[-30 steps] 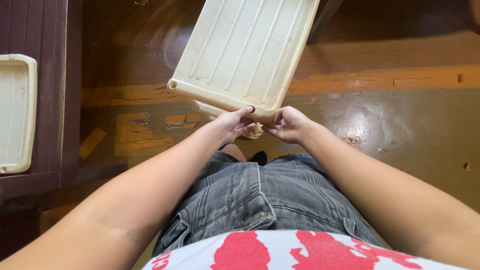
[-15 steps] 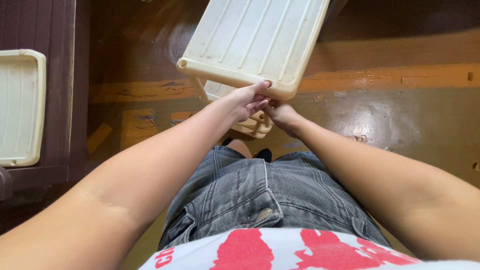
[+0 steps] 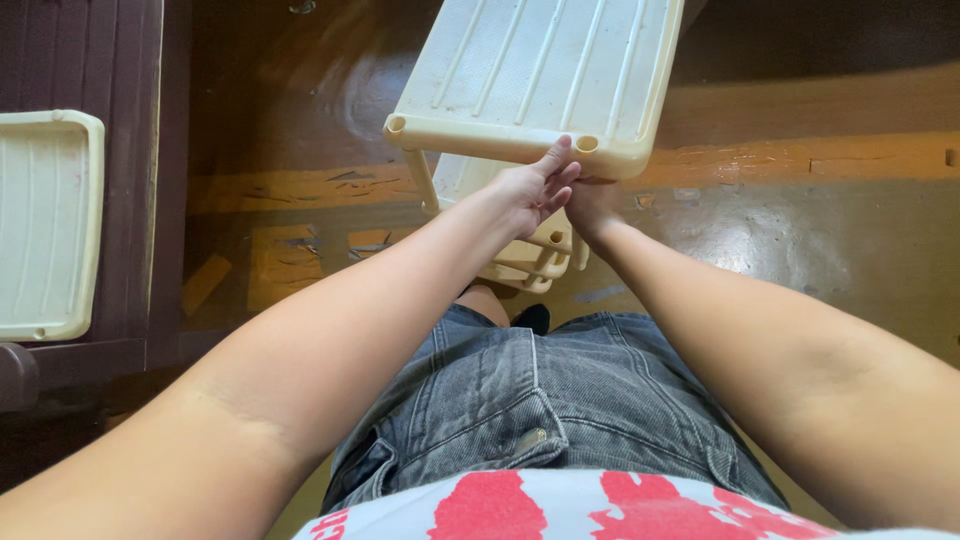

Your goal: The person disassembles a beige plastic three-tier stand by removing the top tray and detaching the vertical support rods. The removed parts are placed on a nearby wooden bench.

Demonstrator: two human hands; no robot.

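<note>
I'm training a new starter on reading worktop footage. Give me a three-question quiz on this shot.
1. True or false: the left hand touches the near edge of the cream shelf tray.
2. Where does the separate cream tray lie: A on the dark surface at left, B on the lap, C on the floor?
3. Which hand sits partly under the tray's corner?

Key: 1 true; 2 A; 3 the right hand.

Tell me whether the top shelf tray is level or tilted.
Tilted: the cream top tray slants across the view above the lower tray, both hands at its near edge.
</note>
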